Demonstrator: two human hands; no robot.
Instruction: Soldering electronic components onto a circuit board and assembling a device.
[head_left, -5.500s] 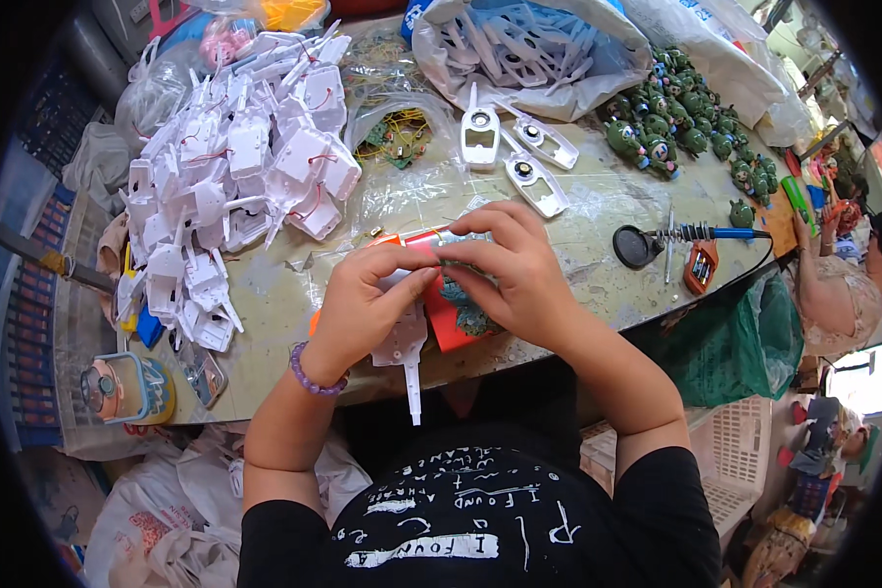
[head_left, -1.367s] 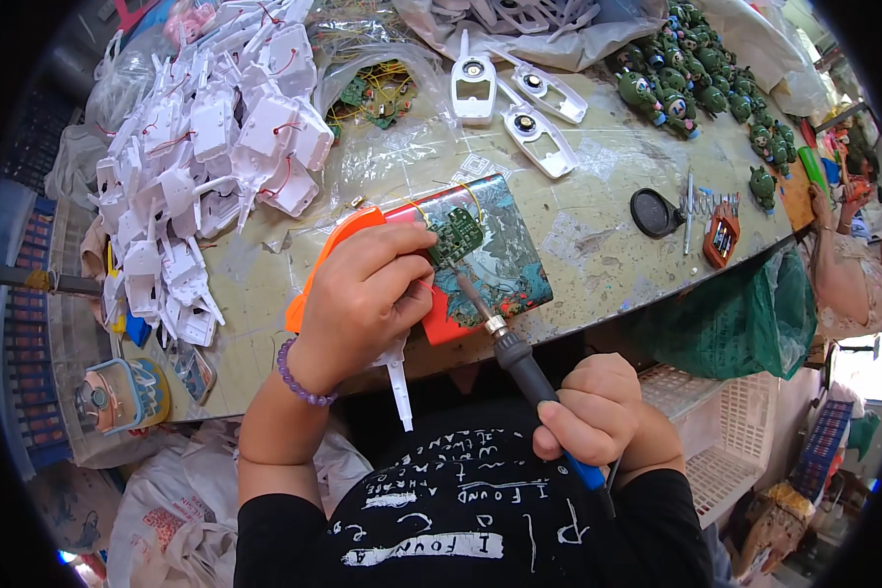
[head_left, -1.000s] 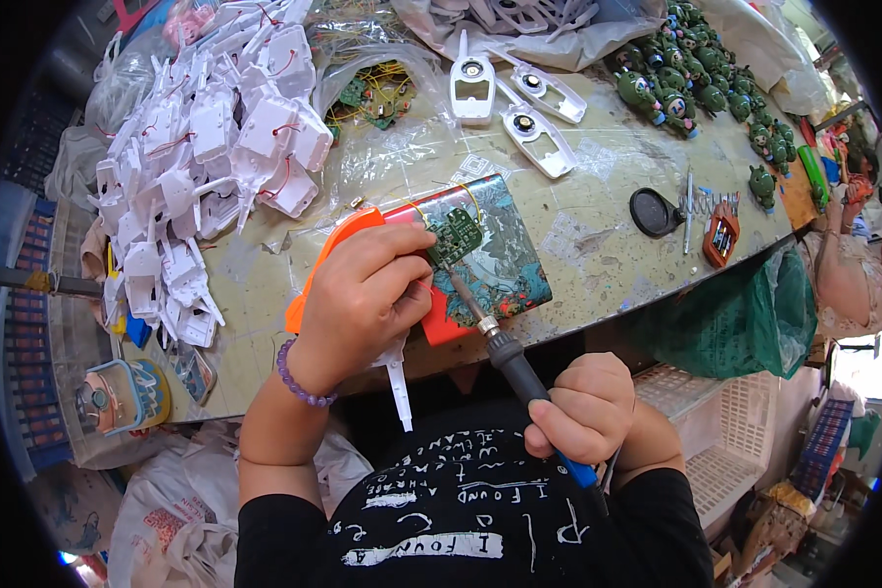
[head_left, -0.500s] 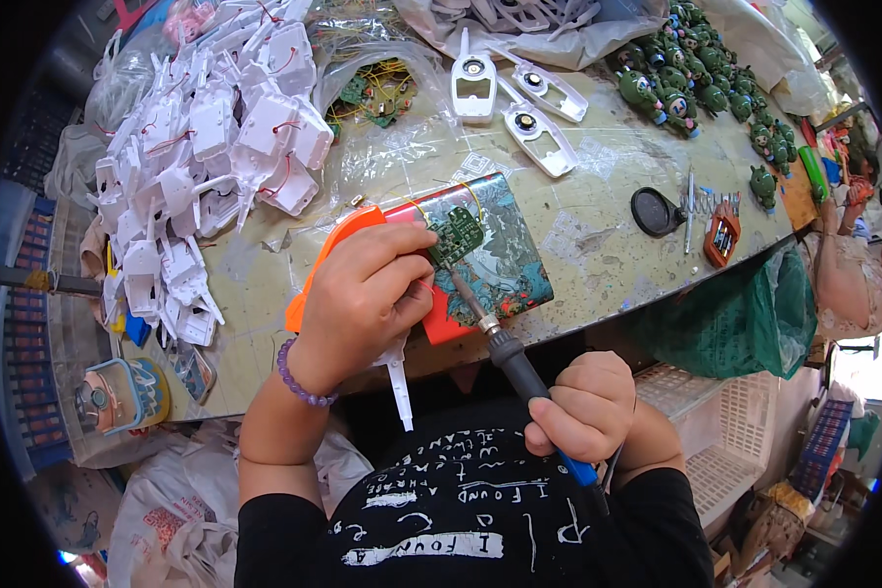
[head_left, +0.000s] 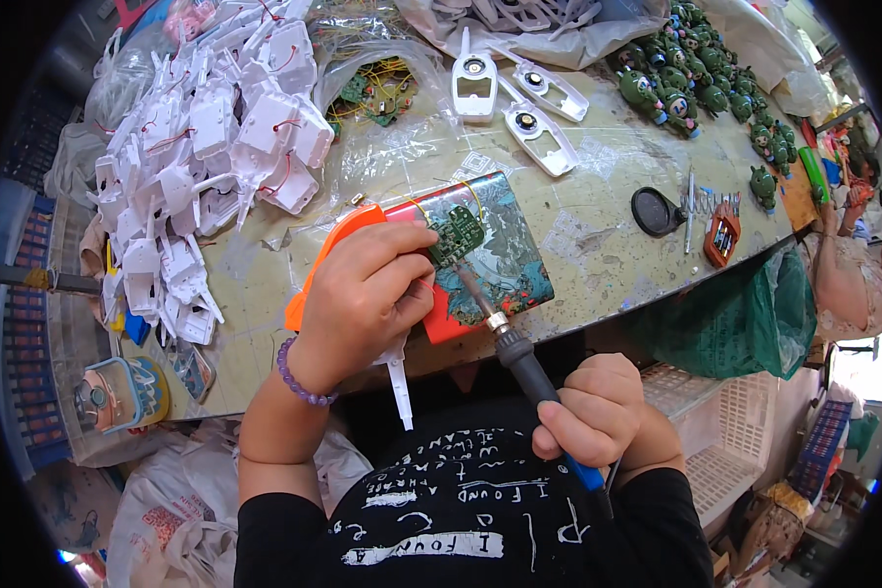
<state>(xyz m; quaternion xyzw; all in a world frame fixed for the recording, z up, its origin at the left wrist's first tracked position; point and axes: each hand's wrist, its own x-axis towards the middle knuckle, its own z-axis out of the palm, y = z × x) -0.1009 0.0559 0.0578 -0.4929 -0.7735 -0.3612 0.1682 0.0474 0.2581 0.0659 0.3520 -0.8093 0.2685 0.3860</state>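
My left hand (head_left: 363,289) is closed, its fingertips pinching the left edge of a small green circuit board (head_left: 458,235). Beneath that hand a white plastic part (head_left: 398,392) pokes out toward me, and an orange curved piece (head_left: 331,257) shows behind it. My right hand (head_left: 593,410) wraps round the handle of a soldering iron (head_left: 527,367). The iron's tip points up and left and meets the lower edge of the board, though exact contact is hard to tell. Under the board lies a red box with a dark patterned top (head_left: 510,245). Thin yellow wires run from the board.
White plastic housings with red wires (head_left: 216,127) are heaped at left. Several wired boards (head_left: 372,93) lie in a plastic bag. White frames (head_left: 539,137), green figurines (head_left: 676,83), a black round lid (head_left: 655,212) and a red-brown tool case (head_left: 722,235) are beyond. Another person's arm (head_left: 843,269) is at far right.
The soldering iron and my right hand have shifted slightly right, its tip sliding a little right along the board's lower edge. My left hand has stayed in place.
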